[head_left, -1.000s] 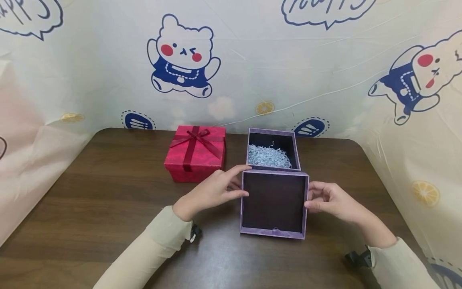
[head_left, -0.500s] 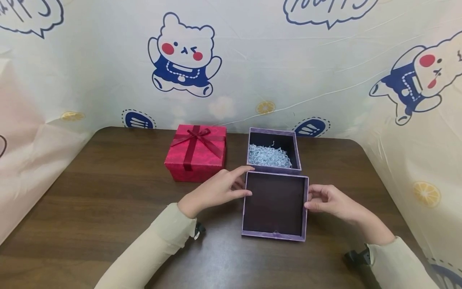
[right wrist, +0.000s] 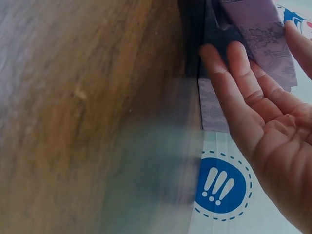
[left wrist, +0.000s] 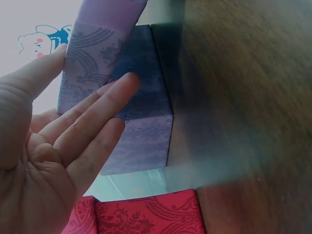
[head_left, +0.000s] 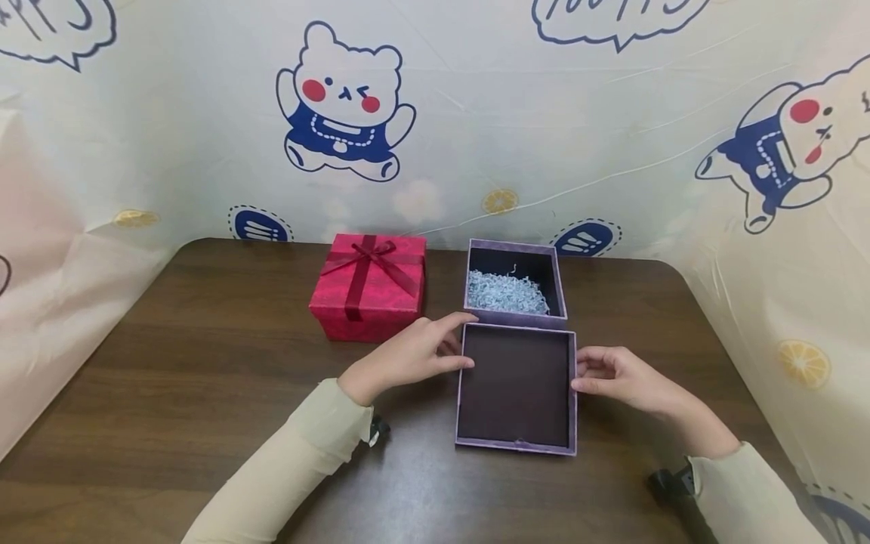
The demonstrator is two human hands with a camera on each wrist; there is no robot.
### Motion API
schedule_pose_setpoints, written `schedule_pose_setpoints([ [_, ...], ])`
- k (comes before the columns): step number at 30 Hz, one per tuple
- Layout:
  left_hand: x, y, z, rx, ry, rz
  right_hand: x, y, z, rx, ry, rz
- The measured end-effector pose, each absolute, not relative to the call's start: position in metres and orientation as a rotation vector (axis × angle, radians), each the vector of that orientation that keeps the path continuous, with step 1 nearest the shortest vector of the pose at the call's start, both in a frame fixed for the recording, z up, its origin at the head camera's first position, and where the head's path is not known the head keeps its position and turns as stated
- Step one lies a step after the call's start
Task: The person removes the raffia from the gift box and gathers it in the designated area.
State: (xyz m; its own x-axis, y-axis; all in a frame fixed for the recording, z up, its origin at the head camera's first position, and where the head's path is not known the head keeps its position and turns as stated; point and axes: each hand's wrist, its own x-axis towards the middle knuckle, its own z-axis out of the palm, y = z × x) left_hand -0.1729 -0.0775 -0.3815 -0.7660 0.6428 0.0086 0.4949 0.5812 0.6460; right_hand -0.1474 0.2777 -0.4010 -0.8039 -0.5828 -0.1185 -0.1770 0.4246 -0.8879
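Observation:
The purple lid [head_left: 516, 385], its dark inside facing the head camera, is in front of the open purple box [head_left: 518, 320]. My left hand [head_left: 410, 353] pinches its left side near the top corner, thumb on the rim; my right hand [head_left: 632, 383] pinches the right side. In the left wrist view, the fingers of my left hand [left wrist: 58, 139] extend behind the patterned lid [left wrist: 90, 56], with the box [left wrist: 141, 141] beyond. The right wrist view has my right hand [right wrist: 273, 117] at the lid [right wrist: 267, 46]. Whether the lid's lower edge touches the table cannot be told.
Left of the purple box stands a red box [head_left: 367, 302] with a dark red ribbon bow. Pale blue shredded paper [head_left: 506, 293] lies inside the purple box. The brown wooden table [head_left: 204, 378] backs onto a printed curtain [head_left: 476, 128] with cartoon bears.
The lid has changed tilt slightly, and its upper right corner has shifted a little left. My left hand has moved slightly right with it. Both boxes have stayed in place.

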Motion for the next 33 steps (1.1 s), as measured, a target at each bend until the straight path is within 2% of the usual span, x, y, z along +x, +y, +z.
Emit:
schedule_pose_setpoints([
  [16, -0.176, -0.077, -0.388, 0.963, 2.568, 0.9, -0.149, 0.281, -0.4, -0.63, 2.357, -1.25],
  [24, -0.18, -0.078, -0.39, 0.965, 2.534, 0.914, -0.148, 0.283, -0.393, -0.535, 2.454, -1.162],
  [33, -0.178, -0.087, -0.368, 1.005, 2.578, 0.873, -0.148, 0.284, -0.381, -0.593, 2.685, -1.188],
])
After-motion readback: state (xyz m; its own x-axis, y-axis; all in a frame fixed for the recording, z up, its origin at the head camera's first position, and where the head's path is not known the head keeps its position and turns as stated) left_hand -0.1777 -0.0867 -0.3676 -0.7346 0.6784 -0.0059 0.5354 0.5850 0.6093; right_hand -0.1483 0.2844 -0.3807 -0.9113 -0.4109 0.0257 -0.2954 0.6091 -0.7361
